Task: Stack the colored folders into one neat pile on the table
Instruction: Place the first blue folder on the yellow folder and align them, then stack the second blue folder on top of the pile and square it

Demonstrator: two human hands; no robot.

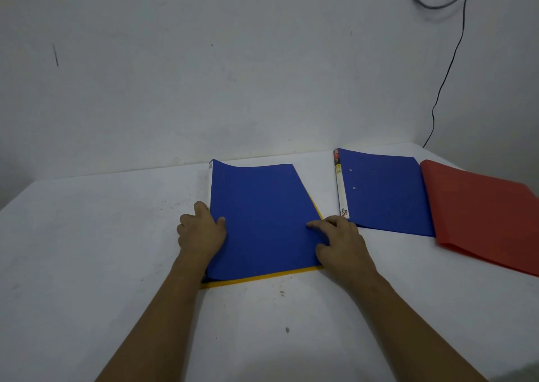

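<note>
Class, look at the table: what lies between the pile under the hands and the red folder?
In the head view, a second blue folder lies between the pile's top blue folder and the red folder.

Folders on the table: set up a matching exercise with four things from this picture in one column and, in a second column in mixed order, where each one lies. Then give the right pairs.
Column one
1. yellow folder
2. red folder
3. blue folder with a labelled spine
4. blue folder under both hands

Column two
A. farthest right, its edge over a blue one
B. top of the pile in the middle
C. bottom of the pile, only a strip showing
D. between the pile and the red one

Pairs: 1-C, 2-A, 3-D, 4-B
</note>
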